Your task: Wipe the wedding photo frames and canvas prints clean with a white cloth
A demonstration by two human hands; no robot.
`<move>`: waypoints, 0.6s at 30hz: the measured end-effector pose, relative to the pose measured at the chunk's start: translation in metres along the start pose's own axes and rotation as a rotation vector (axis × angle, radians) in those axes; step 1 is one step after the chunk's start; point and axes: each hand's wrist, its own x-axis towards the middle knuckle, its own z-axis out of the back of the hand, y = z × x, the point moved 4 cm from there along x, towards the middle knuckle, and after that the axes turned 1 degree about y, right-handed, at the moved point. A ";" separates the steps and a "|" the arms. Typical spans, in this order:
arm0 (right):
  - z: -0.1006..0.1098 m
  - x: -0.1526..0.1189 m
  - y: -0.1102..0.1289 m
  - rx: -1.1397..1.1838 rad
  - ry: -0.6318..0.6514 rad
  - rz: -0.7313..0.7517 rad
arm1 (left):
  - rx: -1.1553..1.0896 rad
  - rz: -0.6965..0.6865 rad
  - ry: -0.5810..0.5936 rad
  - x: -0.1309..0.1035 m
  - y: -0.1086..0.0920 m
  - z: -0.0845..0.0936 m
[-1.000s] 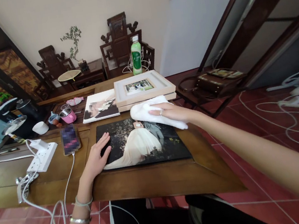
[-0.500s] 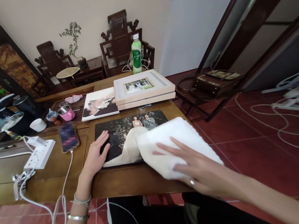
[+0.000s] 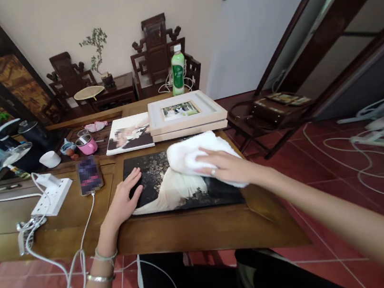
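A dark photo print [image 3: 149, 174] lies flat on the wooden table, showing a long pale gown. Across its left edge rests my left hand [image 3: 129, 194], fingers outstretched and holding nothing. My right hand [image 3: 222, 166] has hold of a bunched white towel [image 3: 188, 154] and presses it onto the print's upper right part. The towel hides that part of the picture, and some of the fingers sink into its folds.
Behind the print are a white-edged photo panel [image 3: 129, 133] and stacked pale wood frames [image 3: 188, 115]. A green bottle [image 3: 177, 71] stands beyond them. To the left lie a phone [image 3: 89, 176] on a cable, a power strip [image 3: 52, 198] and a pink cup [image 3: 87, 144].
My right hand has moved the towel away from me, from the print's lower right to its upper right. The print's lower right corner now shows. My left hand stays in place.
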 end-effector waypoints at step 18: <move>-0.027 -0.047 0.053 -0.183 -0.029 0.203 | 0.038 0.008 -0.014 -0.001 0.001 -0.001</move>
